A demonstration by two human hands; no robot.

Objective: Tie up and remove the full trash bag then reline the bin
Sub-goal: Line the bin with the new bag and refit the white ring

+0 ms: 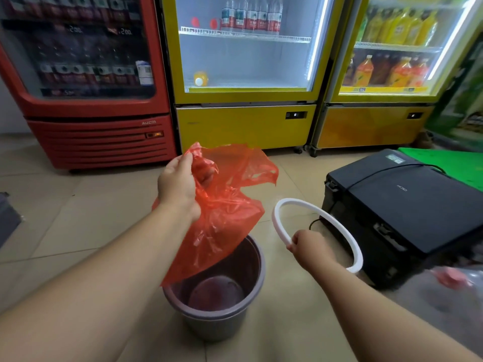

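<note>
A round brown plastic bin (254,267) stands on the tiled floor, with no liner inside. My left hand (179,185) grips the bunched top of a thin red plastic bag (224,215), which hangs open above the bin, its lower edge dangling over the bin's left rim. My right hand (307,244) holds a white plastic ring (281,226) to the right of the bin, tilted and lifted off the floor. A filled bag with pink and clear contents (449,280) lies blurred at the right edge.
A black case with a cable (407,202) sits on the floor right of the bin. Behind stand a red drinks cooler (99,137) and two yellow coolers (243,126). A green crate (454,163) lies at far right.
</note>
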